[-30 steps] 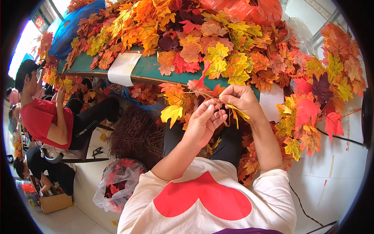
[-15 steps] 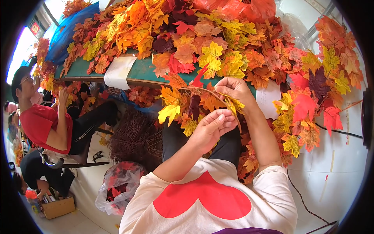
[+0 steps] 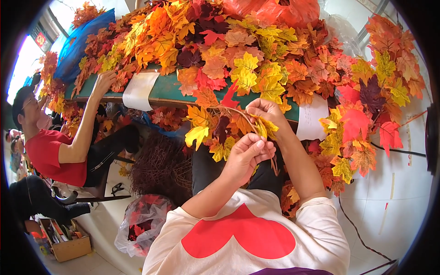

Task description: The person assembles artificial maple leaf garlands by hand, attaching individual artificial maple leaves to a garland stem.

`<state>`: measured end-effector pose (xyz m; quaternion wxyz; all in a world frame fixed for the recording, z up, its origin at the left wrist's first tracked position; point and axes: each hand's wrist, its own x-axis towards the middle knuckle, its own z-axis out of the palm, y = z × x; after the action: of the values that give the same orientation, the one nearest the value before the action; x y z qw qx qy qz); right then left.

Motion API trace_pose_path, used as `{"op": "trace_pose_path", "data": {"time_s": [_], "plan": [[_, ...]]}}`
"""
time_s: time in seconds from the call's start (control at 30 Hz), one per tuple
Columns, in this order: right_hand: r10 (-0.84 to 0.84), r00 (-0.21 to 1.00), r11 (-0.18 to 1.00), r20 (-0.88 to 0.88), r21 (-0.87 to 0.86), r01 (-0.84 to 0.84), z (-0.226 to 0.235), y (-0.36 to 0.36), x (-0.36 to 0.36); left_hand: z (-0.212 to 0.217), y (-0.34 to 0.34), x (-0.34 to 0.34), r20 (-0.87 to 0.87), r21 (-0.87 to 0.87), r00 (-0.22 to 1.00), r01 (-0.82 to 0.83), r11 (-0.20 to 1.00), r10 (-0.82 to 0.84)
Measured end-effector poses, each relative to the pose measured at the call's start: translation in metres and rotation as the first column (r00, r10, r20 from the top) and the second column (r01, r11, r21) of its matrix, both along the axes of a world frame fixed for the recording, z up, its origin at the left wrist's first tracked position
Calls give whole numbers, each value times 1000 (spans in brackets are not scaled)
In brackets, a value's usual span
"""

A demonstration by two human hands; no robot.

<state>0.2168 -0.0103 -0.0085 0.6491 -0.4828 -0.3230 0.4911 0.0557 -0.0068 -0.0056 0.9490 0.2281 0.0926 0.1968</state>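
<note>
Fabric comes first: my white shirt (image 3: 250, 236) with one big red heart shape fills the bottom of the view, and both forearms rise out of it. My left hand (image 3: 246, 156) is curled, thumb pressed against the fingertips, pinching the lower end of a thin brown stem (image 3: 242, 117) with a yellow leaf (image 3: 266, 128) just beside the pinch. My right hand (image 3: 266, 111) sits above it, fingers closed over the same stem where it arches leftward. That one leaf sprig (image 3: 211, 126) hangs from the arch between my hands and the table edge: I count about five leaves on it (one bright yellow, one dark maroon, the others orange, some overlapping so the count is loose). Below my elbows, to the left, one bundle of dark brown twigs (image 3: 160, 167) stands on the floor, and nearer me one clear plastic bag (image 3: 140, 222) holds red leaves. One cardboard box (image 3: 68, 240) sits at the lower left. Beyond my hands runs the green table (image 3: 167, 91), with two white paper strips (image 3: 140, 89) hanging over its edge and a heap of artificial maple leaves (image 3: 238, 46) on top, too many to count. At far left one person in a red shirt (image 3: 48, 153) sits with one hand (image 3: 104, 79) reaching up onto the table edge.
</note>
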Motion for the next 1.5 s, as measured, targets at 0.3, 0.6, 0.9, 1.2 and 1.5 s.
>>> {"op": "trace_pose_path", "data": {"time_s": [0.3, 0.6, 0.9, 1.2, 1.5], "plan": [[-162, 606, 949, 779, 291, -120, 0, -3, -30, 10, 5, -14, 9, 88, 975, -220, 971, 220], [-31, 513, 961, 858, 167, -220, -28, -12, -30, -7, 15, -14, 3, 168, 887, -456, 874, 462], [-276, 568, 957, 776, 170, 233, 25, -24, 20, -15, 18, -11, -84, 198, 865, -472, 859, 494], [-617, -395, 320, 681, 675, 664, -2, -16, 119, -8, 24, -34, -80, 218, 869, -462, 860, 488], [-673, -306, 321, 674, 638, 700, -10, -16, 164, -8, 26, -23, -66, 138, 895, -429, 893, 441]]}}
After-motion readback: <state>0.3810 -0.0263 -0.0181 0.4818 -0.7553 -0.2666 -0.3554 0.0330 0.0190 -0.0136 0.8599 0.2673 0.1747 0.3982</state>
